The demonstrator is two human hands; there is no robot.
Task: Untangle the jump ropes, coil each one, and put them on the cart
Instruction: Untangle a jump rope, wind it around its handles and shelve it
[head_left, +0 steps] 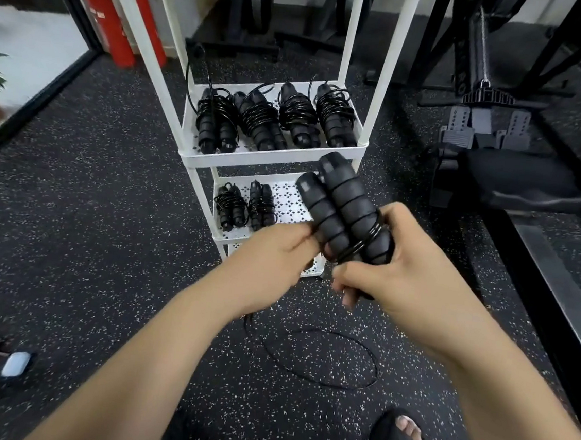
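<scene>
Here, wrapping the cord (361, 246) round the paired foam handles (336, 206). Left hand (278, 254) clenched on the lower part of the handles, fingertips pinching them together; right hand (394, 265) closed round the cord turns and the handle ends, thumb side pressing the first loops flat. Best to keep the two handles parallel and touching, lay each turn snug beside the last, and feed the slack (322, 357) up evenly from the speckled floor (103, 237) so no kink forms. Ahead, the white cart (270, 161): four coiled ropes (277, 119) on the upper shelf shown, two more (244, 204) on the shelf below, with bare tray beside those. Close to the loop: a sandalled foot (399, 439), liable to tread on the slack.
</scene>
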